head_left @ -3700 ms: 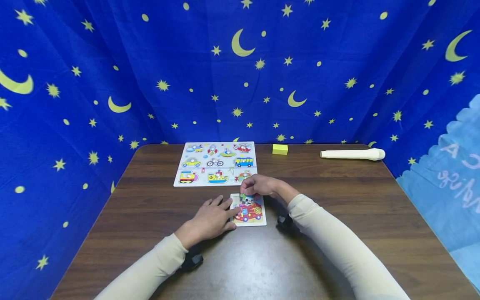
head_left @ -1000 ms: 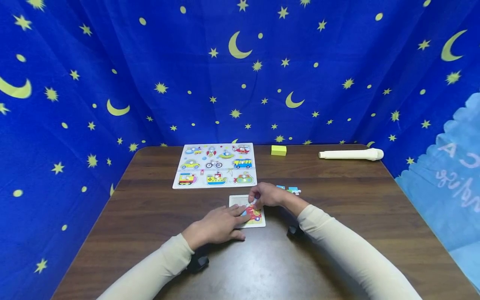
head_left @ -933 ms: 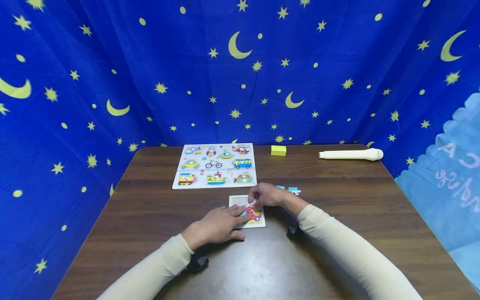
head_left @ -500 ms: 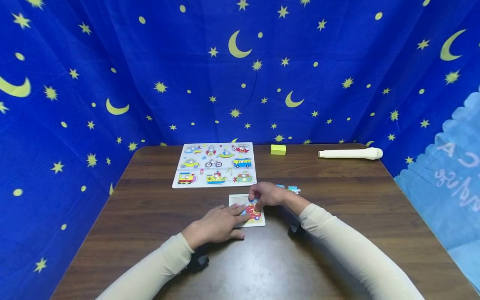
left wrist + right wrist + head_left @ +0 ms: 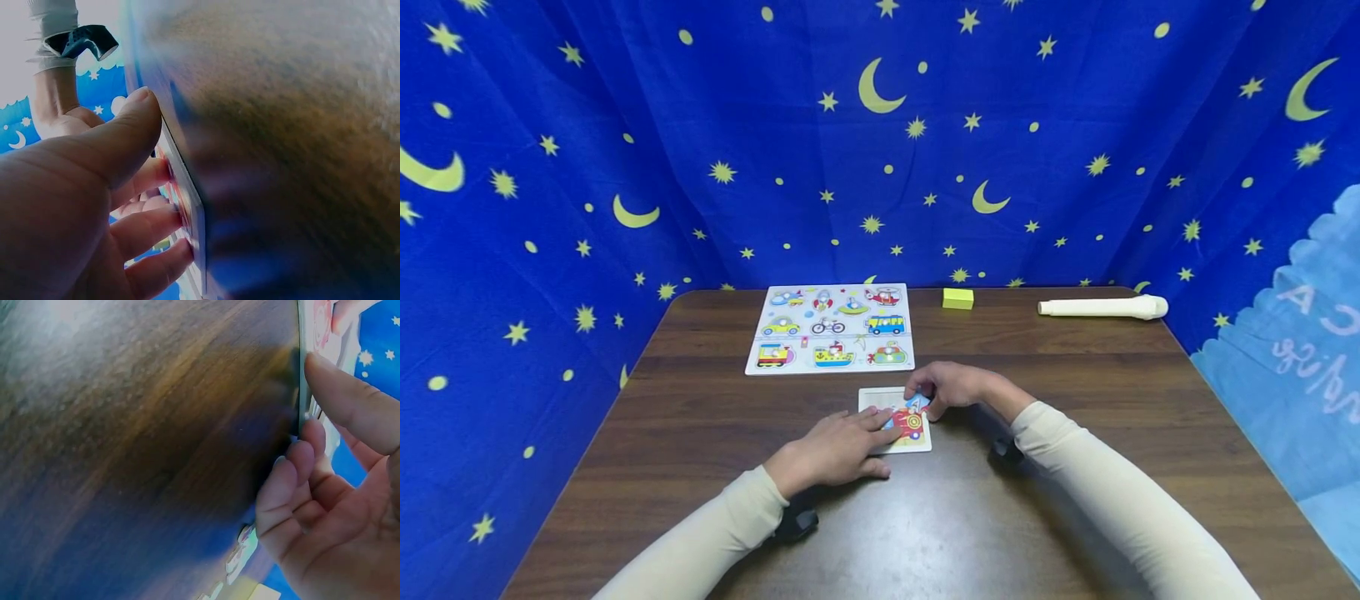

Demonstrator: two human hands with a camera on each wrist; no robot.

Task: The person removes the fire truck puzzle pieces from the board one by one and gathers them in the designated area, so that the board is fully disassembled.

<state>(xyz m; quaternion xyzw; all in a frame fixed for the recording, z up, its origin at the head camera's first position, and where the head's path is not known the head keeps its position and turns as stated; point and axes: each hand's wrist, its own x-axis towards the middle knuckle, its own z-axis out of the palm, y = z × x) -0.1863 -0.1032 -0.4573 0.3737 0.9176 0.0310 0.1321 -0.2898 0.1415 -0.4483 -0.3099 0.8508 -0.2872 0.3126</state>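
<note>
A small jigsaw tray [image 5: 880,392] with a pale rim lies near the middle of the table, showing a red vehicle picture [image 5: 908,423] in its lower part. My left hand [image 5: 831,450] rests on its left side, fingers extended over the picture; in the left wrist view its fingertips [image 5: 181,250] press on the tray's face. At the upper right corner, my right hand [image 5: 951,385] pinches a blue jigsaw piece [image 5: 916,402], which is tilted over the tray. In the right wrist view, the thumb is at the tray's edge and the curled fingers hide much of the piece.
Loose jigsaw pieces [image 5: 240,555] lie on the table beyond the right hand. A larger vehicle puzzle board [image 5: 805,337] is behind the tray. At the back are a yellow block [image 5: 958,298] and a white microphone-shaped object [image 5: 1101,308], before a blue starry curtain [image 5: 820,150].
Loose pieces appeared right of the tray after the first frame; the right hand now hides them in the head view. It has shifted slightly right with the blue piece. The left hand moved farther onto the tray.
</note>
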